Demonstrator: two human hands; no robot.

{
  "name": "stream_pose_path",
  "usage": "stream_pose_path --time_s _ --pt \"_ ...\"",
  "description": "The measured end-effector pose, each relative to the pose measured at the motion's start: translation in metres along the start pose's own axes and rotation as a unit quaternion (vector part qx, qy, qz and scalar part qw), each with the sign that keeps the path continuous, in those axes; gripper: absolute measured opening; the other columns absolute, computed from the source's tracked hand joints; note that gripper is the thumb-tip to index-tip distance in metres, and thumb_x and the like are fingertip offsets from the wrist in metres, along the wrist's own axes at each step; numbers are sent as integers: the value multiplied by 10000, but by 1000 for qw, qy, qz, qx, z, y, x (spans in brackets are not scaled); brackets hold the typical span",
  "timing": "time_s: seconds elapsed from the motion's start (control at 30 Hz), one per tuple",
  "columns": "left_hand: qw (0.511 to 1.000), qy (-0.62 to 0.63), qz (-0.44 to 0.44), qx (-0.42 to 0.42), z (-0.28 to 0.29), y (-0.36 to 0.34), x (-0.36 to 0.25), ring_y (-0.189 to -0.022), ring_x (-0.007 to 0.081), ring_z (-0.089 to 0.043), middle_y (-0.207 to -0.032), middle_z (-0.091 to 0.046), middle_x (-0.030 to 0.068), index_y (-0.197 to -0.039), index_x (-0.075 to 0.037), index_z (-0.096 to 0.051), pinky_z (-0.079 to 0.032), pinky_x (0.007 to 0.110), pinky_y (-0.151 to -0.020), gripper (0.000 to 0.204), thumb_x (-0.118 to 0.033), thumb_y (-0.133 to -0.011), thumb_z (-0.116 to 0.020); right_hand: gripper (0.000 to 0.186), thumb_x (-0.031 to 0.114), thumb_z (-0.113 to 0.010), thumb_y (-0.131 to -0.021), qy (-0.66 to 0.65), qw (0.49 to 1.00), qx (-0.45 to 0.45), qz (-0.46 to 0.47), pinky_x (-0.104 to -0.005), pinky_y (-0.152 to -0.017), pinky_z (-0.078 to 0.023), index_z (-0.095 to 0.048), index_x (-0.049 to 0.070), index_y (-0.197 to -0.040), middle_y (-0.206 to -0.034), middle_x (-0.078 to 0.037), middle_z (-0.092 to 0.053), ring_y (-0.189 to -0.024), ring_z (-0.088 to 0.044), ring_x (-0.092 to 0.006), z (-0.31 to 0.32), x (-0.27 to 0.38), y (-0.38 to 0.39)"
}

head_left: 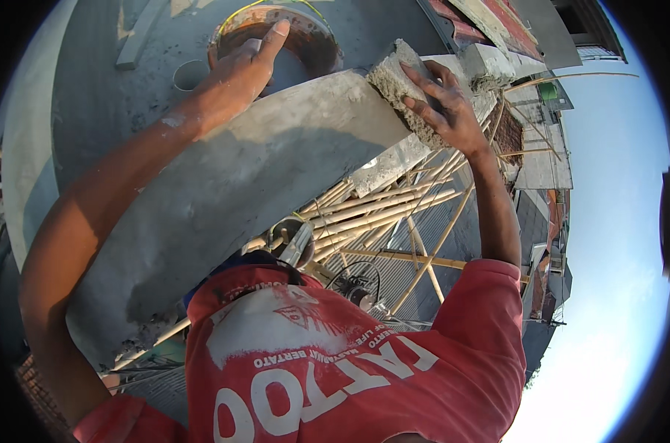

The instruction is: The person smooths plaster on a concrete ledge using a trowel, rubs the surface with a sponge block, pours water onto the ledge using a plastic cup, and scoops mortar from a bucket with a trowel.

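My right hand (447, 111) grips a rough grey sponge-like block (395, 77), its fingers spread over one face. The block is pressed against the corner of a grey plastered ledge (276, 162); its exact material is hard to tell. My left hand (246, 74) is at the far edge of the ledge, beside a round mortar-stained bucket (313, 44) with a yellow rim or handle. Its thumb sticks out, the other fingers are mostly hidden, and nothing shows in its grasp. Pale dried smears mark the left wrist.
Bamboo poles (379, 210) form scaffolding below the ledge, above corrugated roofing (453, 229). A grey pipe opening (191, 75) and a straight bar (139, 37) lie beyond the ledge. Another bucket (298, 240) holding tools hangs or stands close to my body. Rooftops fall away at the right.
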State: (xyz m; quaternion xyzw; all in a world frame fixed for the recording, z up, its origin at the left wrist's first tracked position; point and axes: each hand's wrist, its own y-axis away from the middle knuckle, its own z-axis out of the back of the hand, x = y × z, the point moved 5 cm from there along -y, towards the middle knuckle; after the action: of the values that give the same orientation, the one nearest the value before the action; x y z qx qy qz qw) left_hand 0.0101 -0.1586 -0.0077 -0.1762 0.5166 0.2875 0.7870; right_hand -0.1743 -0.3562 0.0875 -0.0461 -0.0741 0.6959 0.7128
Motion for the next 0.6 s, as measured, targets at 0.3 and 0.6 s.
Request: stream_pose_path --time_s 0.3,0.6 --pt "961 -213 -143 103 71 12 -13 -974 313 -583 -1035 -583 224 -1267 -42 -467 -450 403 -838 621 -501 -894 -278 575 315 -720 -712 6 994 1 107 -456 -955 -384 -538 399 -1251 -1265 -157 -470 -1133 -472 -296 -16 112 -33" --pt "824 -480 -284 100 122 143 33 -1039 250 -573 -1208 -565 109 -1435 -123 -246 -472 323 -865 719 -1 -806 -570 509 347 -700 -727 -71 978 132 143 -432 -946 -405 -570 403 -1216 -1293 -105 -462 -1152 -475 -296 5 124 46"
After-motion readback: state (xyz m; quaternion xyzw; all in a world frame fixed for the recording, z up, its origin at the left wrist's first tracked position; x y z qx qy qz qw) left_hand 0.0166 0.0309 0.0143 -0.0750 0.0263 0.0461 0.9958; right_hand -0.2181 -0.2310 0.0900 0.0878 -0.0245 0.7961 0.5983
